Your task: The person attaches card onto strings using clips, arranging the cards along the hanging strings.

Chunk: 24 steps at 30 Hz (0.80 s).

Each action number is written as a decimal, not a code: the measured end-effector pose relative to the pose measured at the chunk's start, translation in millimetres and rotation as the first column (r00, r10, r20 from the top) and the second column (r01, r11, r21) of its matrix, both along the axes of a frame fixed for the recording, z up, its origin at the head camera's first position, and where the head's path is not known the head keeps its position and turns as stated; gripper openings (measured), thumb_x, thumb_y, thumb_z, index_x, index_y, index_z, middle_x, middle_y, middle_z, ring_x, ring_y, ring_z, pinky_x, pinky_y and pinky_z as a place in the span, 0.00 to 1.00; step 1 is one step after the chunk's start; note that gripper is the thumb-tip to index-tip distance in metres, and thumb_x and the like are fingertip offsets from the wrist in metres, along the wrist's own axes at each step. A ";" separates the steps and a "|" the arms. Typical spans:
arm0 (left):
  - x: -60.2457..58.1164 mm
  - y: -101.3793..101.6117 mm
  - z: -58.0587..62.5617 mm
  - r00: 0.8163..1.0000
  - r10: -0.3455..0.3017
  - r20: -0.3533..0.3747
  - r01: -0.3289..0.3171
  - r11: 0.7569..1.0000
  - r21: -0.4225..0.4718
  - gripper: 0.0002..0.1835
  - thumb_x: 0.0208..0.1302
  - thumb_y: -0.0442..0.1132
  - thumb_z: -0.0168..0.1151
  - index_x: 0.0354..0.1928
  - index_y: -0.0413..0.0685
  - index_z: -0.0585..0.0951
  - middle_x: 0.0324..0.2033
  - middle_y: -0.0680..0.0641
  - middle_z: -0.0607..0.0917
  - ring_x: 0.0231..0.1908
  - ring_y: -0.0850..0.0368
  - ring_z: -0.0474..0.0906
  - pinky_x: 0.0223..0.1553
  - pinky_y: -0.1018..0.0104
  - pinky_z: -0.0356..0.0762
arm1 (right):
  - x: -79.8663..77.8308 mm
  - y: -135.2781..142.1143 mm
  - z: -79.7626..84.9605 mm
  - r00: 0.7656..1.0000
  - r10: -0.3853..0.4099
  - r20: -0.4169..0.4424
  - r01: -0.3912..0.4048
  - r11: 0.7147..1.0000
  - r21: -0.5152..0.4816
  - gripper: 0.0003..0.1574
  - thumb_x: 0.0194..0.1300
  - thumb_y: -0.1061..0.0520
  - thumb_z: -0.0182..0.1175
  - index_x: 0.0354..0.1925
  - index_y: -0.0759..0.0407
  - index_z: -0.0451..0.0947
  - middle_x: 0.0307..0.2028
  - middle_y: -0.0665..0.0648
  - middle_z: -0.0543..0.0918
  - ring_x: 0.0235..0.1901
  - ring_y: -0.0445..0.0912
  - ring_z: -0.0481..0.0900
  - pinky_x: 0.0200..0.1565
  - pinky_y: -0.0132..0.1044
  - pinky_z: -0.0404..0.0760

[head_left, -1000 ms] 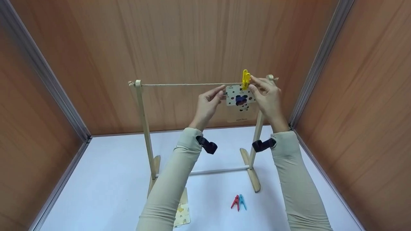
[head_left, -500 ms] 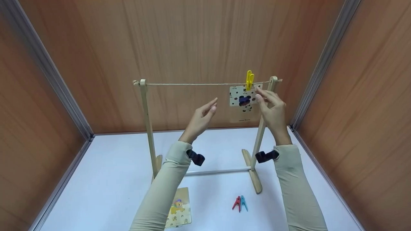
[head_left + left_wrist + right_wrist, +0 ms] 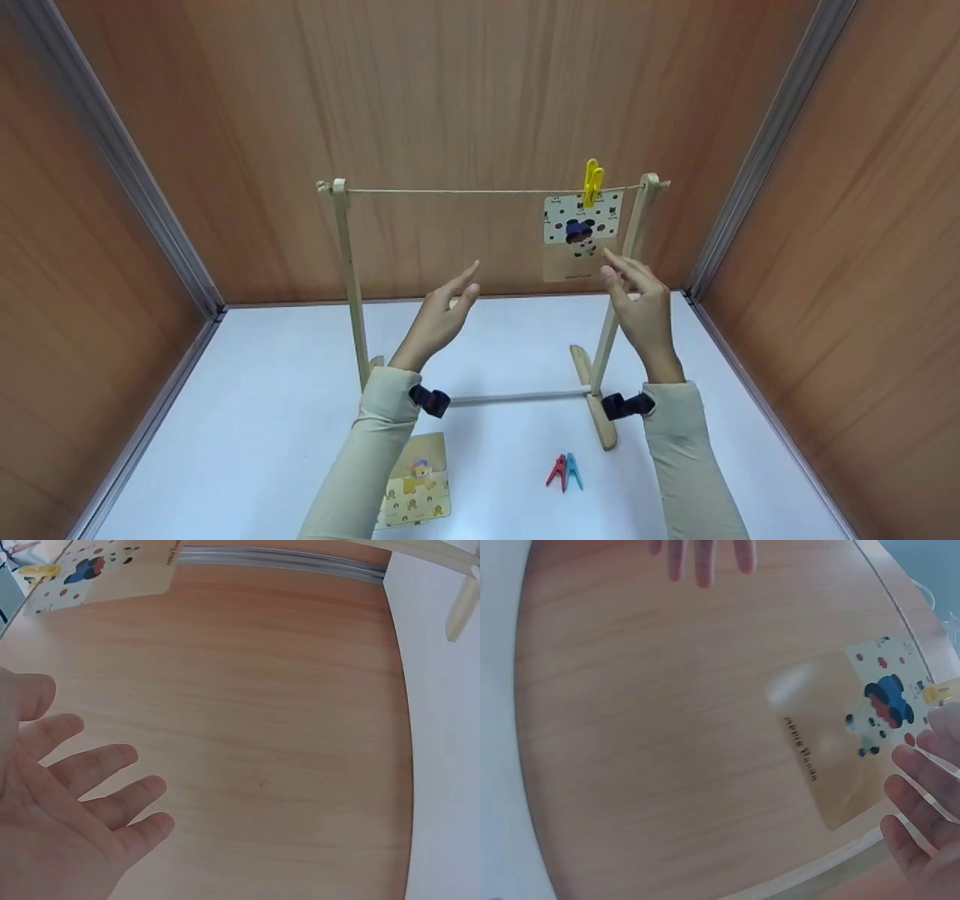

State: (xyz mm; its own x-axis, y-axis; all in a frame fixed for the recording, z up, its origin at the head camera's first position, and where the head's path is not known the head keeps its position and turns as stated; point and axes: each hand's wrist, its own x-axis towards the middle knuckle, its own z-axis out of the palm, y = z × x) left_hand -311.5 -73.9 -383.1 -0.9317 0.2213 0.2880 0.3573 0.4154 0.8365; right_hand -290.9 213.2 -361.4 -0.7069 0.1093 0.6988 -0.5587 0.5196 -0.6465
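A card with a panda print point(image 3: 566, 259) hangs from the string point(image 3: 450, 191) near the right post. One yellow clothespin point(image 3: 593, 184) clips its top edge to the string. My right hand point(image 3: 641, 311) is just below and right of the card, fingers relaxed and holding nothing. Further left and lower, my left hand point(image 3: 437, 319) is in the air, its fingers spread and nothing in them, as the left wrist view also shows. In the right wrist view the card point(image 3: 817, 742) lies beyond the fingertips point(image 3: 904, 840); whether they touch it I cannot tell.
The wooden stand has a left post point(image 3: 350, 285), a right post point(image 3: 607, 330) and a low white bar point(image 3: 517, 396). A red clothespin point(image 3: 556, 472) and a blue clothespin point(image 3: 573, 471) lie on the white table point(image 3: 285, 420). Yellow-patterned cards point(image 3: 424, 495) lie partly behind the left sleeve.
Both hands have come away from the card and clothespin and moved down, the left one also leftward. The card now hangs by the yellow clothespin alone.
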 end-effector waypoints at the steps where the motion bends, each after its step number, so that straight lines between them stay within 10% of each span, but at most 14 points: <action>1: 0.8 -2.3 -4.8 1.000 0.011 0.005 -0.010 1.000 -0.005 0.25 0.74 0.53 0.45 0.71 0.66 0.62 0.70 0.49 0.65 0.68 0.45 0.64 0.67 0.44 0.60 | 1.4 1.0 -5.0 1.000 -0.005 0.010 0.005 1.000 -0.003 0.20 0.68 0.55 0.59 0.57 0.57 0.78 0.54 0.60 0.81 0.48 0.46 0.78 0.49 0.36 0.75; 24: 28.6 -50.2 -102.4 0.991 0.051 0.121 -0.068 0.987 0.143 0.24 0.74 0.48 0.49 0.67 0.45 0.69 0.63 0.39 0.74 0.64 0.44 0.70 0.64 0.50 0.67 | 27.3 14.0 -113.3 0.950 0.063 0.305 -0.008 0.984 -0.177 0.20 0.68 0.53 0.59 0.55 0.59 0.79 0.49 0.59 0.84 0.45 0.28 0.78 0.49 0.19 0.73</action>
State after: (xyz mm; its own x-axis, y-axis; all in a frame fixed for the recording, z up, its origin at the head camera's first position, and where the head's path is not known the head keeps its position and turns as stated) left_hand -282.9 -124.1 -485.5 -0.9711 0.1281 0.2014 0.2317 0.3028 0.9245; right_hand -263.6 227.2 -474.8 -0.8904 0.1787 0.4186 -0.3337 0.3692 -0.8674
